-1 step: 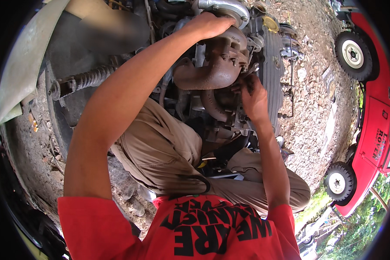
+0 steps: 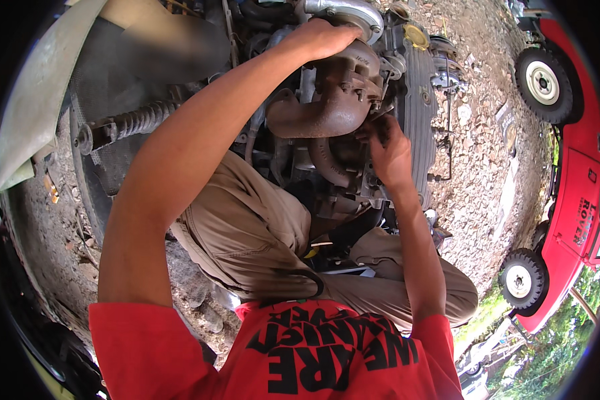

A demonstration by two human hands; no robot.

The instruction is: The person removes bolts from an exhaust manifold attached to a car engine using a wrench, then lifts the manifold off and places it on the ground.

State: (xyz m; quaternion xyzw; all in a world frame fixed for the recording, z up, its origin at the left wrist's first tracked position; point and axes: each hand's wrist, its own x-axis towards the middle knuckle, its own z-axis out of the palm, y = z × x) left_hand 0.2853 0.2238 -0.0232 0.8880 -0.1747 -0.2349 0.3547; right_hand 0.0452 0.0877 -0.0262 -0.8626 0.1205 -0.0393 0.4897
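My left hand [image 2: 323,40] is closed against the turbocharger [image 2: 372,16], with its fingertips hidden behind the metal. Just below it, a rusty brown exhaust manifold [image 2: 313,115] curves across the engine. At the manifold's right flange, beside its bolts, my right hand [image 2: 391,152] pinches a small metal wrench [image 2: 387,111]; only the wrench's upper end shows above the fingers. The ribbed dark engine cover [image 2: 421,143] lies directly right of that hand.
A coil spring shock absorber [image 2: 137,122] extends at the left. My bent legs [image 2: 247,227] are close below the engine. Gravel ground [image 2: 480,153] spreads to the right, with a red off-road vehicle [image 2: 577,187] parked beyond it. A yellow cap [image 2: 417,37] sits on the engine's far end.
The wrench's visible end has turned slightly and dropped a little toward the manifold flange. Both hands keep their places.
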